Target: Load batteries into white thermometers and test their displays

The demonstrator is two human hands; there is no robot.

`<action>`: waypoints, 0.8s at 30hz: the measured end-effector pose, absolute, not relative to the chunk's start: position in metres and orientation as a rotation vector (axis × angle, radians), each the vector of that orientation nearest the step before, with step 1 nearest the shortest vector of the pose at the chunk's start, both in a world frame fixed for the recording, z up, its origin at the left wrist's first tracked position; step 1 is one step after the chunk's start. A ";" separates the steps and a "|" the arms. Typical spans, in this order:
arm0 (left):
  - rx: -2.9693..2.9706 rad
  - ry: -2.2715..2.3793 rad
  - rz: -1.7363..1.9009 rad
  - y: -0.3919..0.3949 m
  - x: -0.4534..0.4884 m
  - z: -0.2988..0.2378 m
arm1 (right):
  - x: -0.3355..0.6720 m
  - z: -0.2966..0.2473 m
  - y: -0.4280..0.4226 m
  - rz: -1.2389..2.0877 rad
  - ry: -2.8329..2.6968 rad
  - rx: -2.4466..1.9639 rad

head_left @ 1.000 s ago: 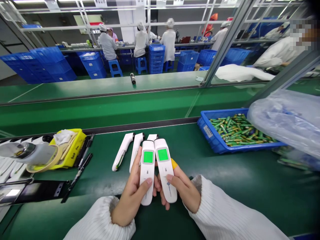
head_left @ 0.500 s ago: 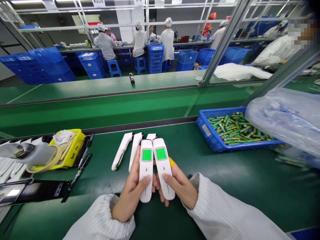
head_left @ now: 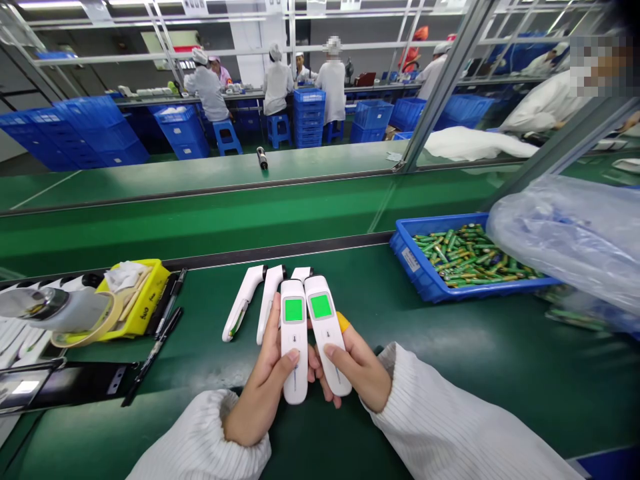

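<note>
Your left hand (head_left: 263, 390) and right hand (head_left: 367, 373) each finger-grip a white device (head_left: 295, 345); open desk (head_left: 370, 290) runs to the blue tray's (head_left: 423, 277) edge.

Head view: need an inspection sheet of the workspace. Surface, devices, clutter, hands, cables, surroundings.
Surface: green bench, glossy patches.
Devices: left device and right device held, screens green; three other devices lie just beyond, some partly hidden.
Clutter: yellow box, bottle and pens at left; blue bin of batteries at right, partly covered by plastic bag.
Hands: left hand grips left device; right hand grips right device.
Cables: thin dark line at lower left; cannot tell if a cable.
Surroundings: people in white, blue crates, stools.
</note>
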State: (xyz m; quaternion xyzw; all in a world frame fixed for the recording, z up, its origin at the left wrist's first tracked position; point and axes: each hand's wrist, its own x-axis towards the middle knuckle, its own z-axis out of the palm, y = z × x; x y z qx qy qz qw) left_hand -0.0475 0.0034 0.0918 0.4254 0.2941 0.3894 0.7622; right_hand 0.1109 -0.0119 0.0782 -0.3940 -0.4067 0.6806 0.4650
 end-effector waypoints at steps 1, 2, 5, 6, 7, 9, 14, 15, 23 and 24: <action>0.910 0.636 0.850 0.004 -0.047 0.093 | 0.111 0.079 -0.012 1.682 -0.987 -0.953; 0.898 0.635 0.854 0.004 -0.047 0.094 | 0.111 0.080 -0.012 1.695 -0.977 -0.936; 0.902 0.660 0.883 0.004 -0.046 0.097 | 0.111 0.081 -0.012 1.725 -0.955 -0.913; 0.916 0.679 0.895 0.004 -0.046 0.098 | 0.111 0.081 -0.012 1.727 -0.949 -0.919; 0.932 0.705 0.907 0.004 -0.046 0.099 | 0.111 0.081 -0.012 1.727 -0.944 -0.926; 0.948 0.756 0.930 0.005 -0.046 0.099 | 0.112 0.080 -0.012 1.716 -0.928 -0.943; 0.958 0.778 0.954 0.009 -0.046 0.096 | 0.112 0.078 -0.006 1.703 -0.864 -0.947; 0.953 0.788 0.959 0.010 -0.047 0.096 | 0.113 0.078 -0.004 1.719 -0.842 -0.934; 0.770 0.925 0.977 0.015 -0.047 0.106 | 0.122 0.075 0.008 1.871 -0.698 -0.904; 0.763 0.928 0.978 0.016 -0.048 0.105 | 0.122 0.075 0.009 1.884 -0.702 -0.880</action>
